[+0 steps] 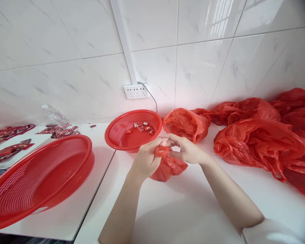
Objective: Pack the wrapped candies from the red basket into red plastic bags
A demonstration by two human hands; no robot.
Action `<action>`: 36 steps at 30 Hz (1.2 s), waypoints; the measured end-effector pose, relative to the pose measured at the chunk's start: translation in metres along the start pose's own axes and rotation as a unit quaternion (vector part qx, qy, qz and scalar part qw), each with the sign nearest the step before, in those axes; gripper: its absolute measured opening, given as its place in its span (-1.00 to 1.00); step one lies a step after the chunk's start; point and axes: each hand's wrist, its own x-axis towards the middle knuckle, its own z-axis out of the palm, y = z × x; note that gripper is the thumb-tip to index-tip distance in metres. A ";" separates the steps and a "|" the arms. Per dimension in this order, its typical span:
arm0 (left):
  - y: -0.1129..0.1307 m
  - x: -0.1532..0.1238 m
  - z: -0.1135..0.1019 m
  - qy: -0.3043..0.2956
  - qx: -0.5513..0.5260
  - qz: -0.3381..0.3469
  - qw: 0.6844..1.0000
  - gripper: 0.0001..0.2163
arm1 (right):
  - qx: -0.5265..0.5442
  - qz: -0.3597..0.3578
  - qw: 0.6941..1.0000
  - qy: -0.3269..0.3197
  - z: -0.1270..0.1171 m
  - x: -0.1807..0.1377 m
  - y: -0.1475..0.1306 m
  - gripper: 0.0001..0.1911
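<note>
Both of my hands meet over the white table, at the gathered top of a small red plastic bag (169, 168). My left hand (147, 156) is closed around the bag's neck. From the other side, my right hand (186, 148) pinches the bunched plastic with its fingertips. The bag's body hangs below my hands, and what is inside it cannot be made out. Just behind my hands stands a round red plastic basket (114, 134) with several small wrapped pieces (142, 127) on its bottom.
A larger red basket (63, 169) stands at the left. Behind it are red packets (59, 131) and a clear plastic bottle (54, 115). An open red bag (188, 123) and heaped red bags (259, 142) lie to the right. A socket strip (136, 91) is on the tiled wall.
</note>
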 end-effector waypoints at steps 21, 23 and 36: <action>-0.017 0.011 -0.004 0.031 0.036 -0.076 0.996 -0.86 | 0.124 0.053 0.989 0.053 0.001 0.005 0.006 -0.75; -0.019 0.010 0.001 0.101 0.116 -0.082 0.985 -0.83 | 0.118 0.064 0.990 0.042 0.003 0.005 0.006 -0.72; -0.030 0.017 0.003 -0.037 -0.194 -0.106 0.975 -0.59 | 0.233 0.154 0.948 0.149 0.013 0.016 0.022 -0.61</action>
